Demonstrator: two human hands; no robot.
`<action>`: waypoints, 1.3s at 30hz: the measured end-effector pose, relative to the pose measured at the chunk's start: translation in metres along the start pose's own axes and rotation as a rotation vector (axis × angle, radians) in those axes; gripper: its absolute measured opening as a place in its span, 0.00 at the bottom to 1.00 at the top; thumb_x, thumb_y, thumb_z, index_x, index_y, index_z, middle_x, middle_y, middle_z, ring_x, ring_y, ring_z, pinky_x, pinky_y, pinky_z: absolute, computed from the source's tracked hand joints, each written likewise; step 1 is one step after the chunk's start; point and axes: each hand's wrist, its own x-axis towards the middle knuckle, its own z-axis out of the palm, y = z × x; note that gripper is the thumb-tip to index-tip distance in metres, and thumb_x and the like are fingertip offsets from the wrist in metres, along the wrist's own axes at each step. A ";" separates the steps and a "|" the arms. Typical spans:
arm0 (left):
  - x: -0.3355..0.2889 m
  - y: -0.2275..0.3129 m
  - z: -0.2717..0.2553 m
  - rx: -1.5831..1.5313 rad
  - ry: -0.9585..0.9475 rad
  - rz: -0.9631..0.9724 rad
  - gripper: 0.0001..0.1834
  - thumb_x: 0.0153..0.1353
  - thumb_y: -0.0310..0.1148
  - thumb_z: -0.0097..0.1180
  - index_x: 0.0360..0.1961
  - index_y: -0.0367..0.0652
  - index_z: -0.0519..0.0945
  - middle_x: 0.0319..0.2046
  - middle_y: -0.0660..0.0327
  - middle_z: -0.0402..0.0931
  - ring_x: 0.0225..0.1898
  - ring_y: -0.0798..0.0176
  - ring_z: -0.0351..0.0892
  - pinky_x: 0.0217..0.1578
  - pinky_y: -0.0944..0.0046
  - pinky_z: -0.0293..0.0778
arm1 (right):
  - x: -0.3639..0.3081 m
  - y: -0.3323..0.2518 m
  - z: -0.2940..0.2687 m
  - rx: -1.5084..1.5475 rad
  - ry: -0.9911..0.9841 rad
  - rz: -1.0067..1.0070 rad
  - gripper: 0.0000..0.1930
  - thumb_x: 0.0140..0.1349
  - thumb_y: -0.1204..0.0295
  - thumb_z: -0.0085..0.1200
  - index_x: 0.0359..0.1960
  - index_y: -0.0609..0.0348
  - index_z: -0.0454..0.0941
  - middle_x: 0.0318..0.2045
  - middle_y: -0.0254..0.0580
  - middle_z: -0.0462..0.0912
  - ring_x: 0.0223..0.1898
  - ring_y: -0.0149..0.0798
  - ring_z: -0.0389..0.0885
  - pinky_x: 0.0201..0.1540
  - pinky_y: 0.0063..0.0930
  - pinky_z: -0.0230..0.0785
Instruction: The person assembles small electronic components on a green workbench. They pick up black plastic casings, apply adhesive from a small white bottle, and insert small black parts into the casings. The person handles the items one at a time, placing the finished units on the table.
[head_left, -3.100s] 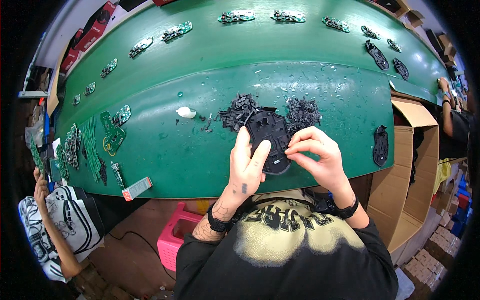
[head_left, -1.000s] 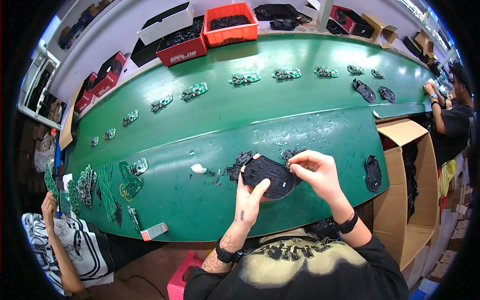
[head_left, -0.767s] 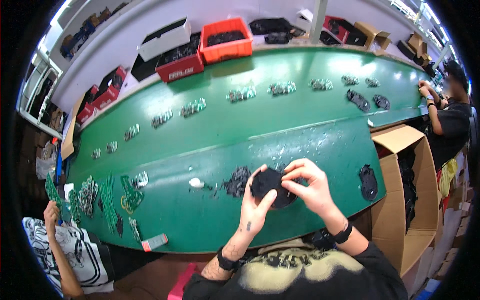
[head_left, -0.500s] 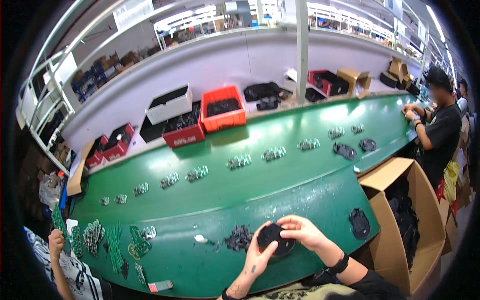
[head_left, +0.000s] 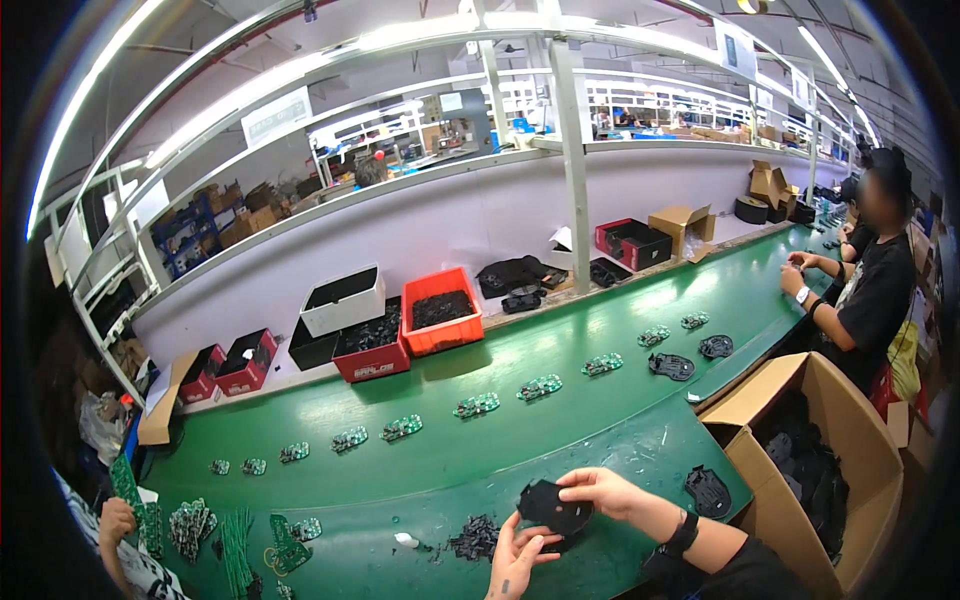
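A black plastic piece (head_left: 548, 506), which looks like a computer mouse shell, is held up over the near green worktop. My right hand (head_left: 604, 492) pinches its upper right edge between thumb and fingers. Around its lower left edge curl the fingers and thumb of my left hand (head_left: 520, 552); part of that grip is hidden. Just left of my hands lies a heap of small black plastic bits (head_left: 474, 538), with a small white bottle-like thing (head_left: 406, 540) beside it. A black mouse base (head_left: 707, 490) rests on the worktop to the right.
Green circuit boards (head_left: 476, 405) line the green belt, with black mouse bases (head_left: 671, 366) farther right. Boxes and an orange bin (head_left: 440, 334) stand along the back. A carton (head_left: 735, 470) of black parts is at right. Co-workers stand right (head_left: 868, 270) and sit left (head_left: 116, 522).
My view has tilted up, so the worktop sits lower in the picture. The black shell has been turned in my hands, and my left hand has slid toward its lower edge.
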 end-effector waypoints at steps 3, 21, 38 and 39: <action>-0.009 0.005 0.001 0.000 0.002 0.035 0.30 0.66 0.31 0.49 0.67 0.44 0.54 0.44 0.50 0.77 0.44 0.57 0.80 0.38 0.64 0.80 | 0.018 -0.026 -0.029 -0.009 0.107 -0.062 0.14 0.57 0.78 0.60 0.46 0.65 0.79 0.37 0.42 0.84 0.38 0.35 0.83 0.42 0.29 0.77; -0.043 0.002 -0.029 0.121 0.133 0.094 0.22 0.66 0.35 0.50 0.58 0.37 0.66 0.36 0.56 0.79 0.35 0.63 0.80 0.35 0.66 0.77 | 0.112 -0.061 -0.174 -1.122 1.284 -0.404 0.24 0.44 0.60 0.68 0.43 0.55 0.77 0.44 0.45 0.75 0.53 0.49 0.67 0.55 0.42 0.63; -0.019 -0.013 -0.007 0.119 -0.008 0.025 0.16 0.65 0.33 0.50 0.52 0.38 0.73 0.34 0.58 0.80 0.32 0.66 0.79 0.33 0.69 0.76 | -0.144 -0.009 -0.121 -1.323 0.910 -0.197 0.38 0.48 0.51 0.65 0.59 0.57 0.69 0.59 0.56 0.66 0.63 0.55 0.60 0.66 0.45 0.52; -0.017 -0.017 -0.006 0.104 -0.031 0.022 0.15 0.66 0.32 0.49 0.52 0.39 0.73 0.34 0.59 0.80 0.32 0.67 0.79 0.33 0.70 0.76 | -0.145 0.001 -0.121 -1.333 0.946 -0.261 0.36 0.50 0.52 0.65 0.58 0.57 0.70 0.59 0.56 0.66 0.63 0.55 0.60 0.66 0.45 0.53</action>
